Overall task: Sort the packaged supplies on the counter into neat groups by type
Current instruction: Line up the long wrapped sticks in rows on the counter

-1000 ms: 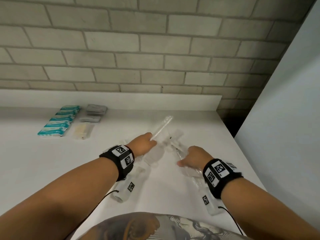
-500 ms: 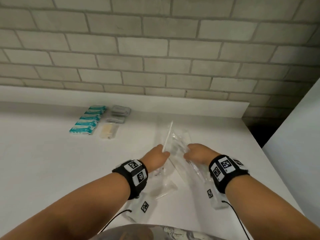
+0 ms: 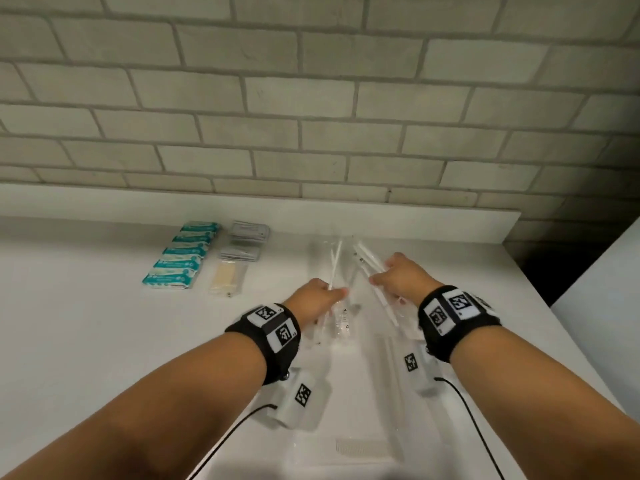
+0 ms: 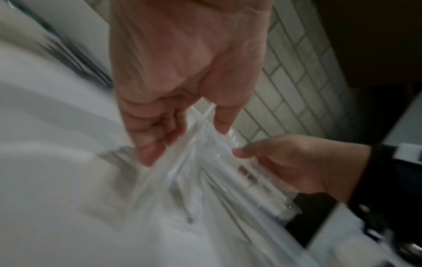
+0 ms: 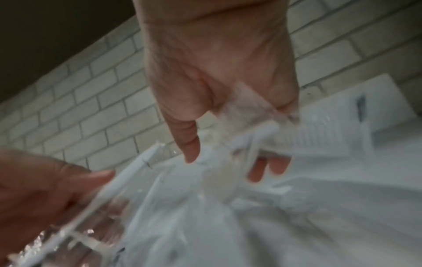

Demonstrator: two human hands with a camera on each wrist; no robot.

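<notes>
Clear sleeves of long white sticks, two bundles: left hand (image 3: 317,296) pinches one bundle (image 3: 334,263), right hand (image 3: 401,277) curls round the other (image 3: 369,259), both raised just over the white counter (image 3: 86,334) at centre. Advised handling: square ends together, lay flat beside the sorted teal packets (image 3: 181,259). Brick wall (image 3: 311,98) behind.

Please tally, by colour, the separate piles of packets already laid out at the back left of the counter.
Teal piles: 1 (one overlapping row)
Grey piles: 2 (the second lies just in front)
Cream piles: 1
Total: 4
</notes>
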